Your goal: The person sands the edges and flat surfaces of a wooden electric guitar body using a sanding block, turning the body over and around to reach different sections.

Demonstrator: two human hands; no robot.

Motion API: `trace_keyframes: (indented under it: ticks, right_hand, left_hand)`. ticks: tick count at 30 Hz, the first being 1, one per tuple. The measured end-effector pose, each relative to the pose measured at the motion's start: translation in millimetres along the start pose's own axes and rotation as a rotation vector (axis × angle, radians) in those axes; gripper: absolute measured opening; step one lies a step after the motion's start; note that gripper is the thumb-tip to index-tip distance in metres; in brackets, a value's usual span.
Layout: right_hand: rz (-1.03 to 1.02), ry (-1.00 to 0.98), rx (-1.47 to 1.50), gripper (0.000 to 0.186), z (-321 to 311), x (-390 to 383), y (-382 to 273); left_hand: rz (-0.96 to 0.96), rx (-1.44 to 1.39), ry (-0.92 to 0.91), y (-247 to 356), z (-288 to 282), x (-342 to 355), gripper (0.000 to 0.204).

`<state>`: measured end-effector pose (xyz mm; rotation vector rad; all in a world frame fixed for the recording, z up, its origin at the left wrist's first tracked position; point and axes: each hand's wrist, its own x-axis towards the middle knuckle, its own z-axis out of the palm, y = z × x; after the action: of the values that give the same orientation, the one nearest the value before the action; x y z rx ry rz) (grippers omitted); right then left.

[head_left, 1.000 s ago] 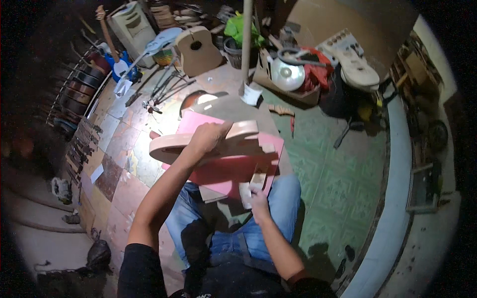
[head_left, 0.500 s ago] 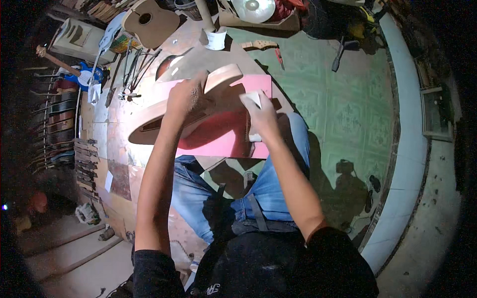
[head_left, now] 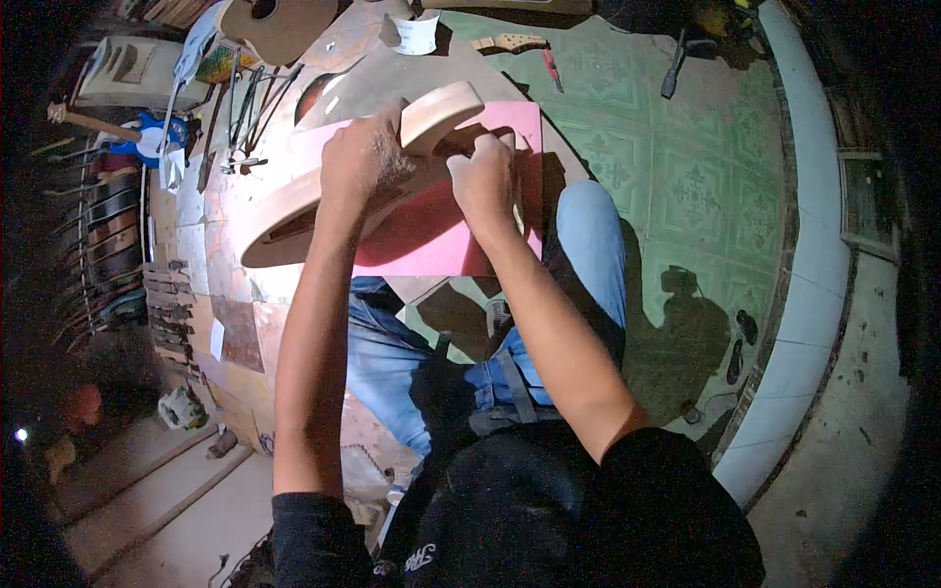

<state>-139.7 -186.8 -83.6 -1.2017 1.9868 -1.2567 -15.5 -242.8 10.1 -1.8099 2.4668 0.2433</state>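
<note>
A pale, unfinished wooden guitar body (head_left: 284,212) is held tilted over a pink sheet (head_left: 421,257) on a grey board (head_left: 363,93). My left hand (head_left: 363,157) grips its upper edge, fingers wrapped over it, with pale dust on the skin. My right hand (head_left: 482,181) is closed beside the body's underside at the right, around the white block seen earlier, now mostly hidden behind the fingers and wrist. My jeans-clad knee (head_left: 588,216) is just right of the sheet.
An acoustic guitar body (head_left: 265,29), a blue electric guitar (head_left: 157,132), long tools (head_left: 255,108) and racked wooden pieces (head_left: 113,220) line the left and back. A neck piece (head_left: 505,43), red-handled tool (head_left: 552,73) and dark tool (head_left: 674,64) lie beyond the board. A pale ledge (head_left: 804,314) runs along the right.
My right hand has risen from the lower part of the pink sheet to the guitar body, taking the white block with it. The body has tilted, right end higher, and the view has shifted.
</note>
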Motion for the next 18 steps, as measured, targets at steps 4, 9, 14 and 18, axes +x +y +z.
trace_keyframes:
  ticks: [4,9,14,18]
  right_hand:
    - [0.135,-0.214,-0.284,0.023,2,23,-10]
    - [0.205,-0.081,0.009,0.046,8,11,10]
    - [0.425,-0.081,-0.152,0.054,36,34,27]
    - [0.042,-0.062,-0.096,0.048,15,1,13]
  left_hand:
    - [-0.011,-0.028,0.045,-3,6,-4,0.048]
    - [0.002,-0.017,0.065,9,2,-7,0.044]
    - [-0.037,-0.011,0.059,10,3,-9,0.041]
    - [-0.031,-0.020,0.054,-1,9,-7,0.041]
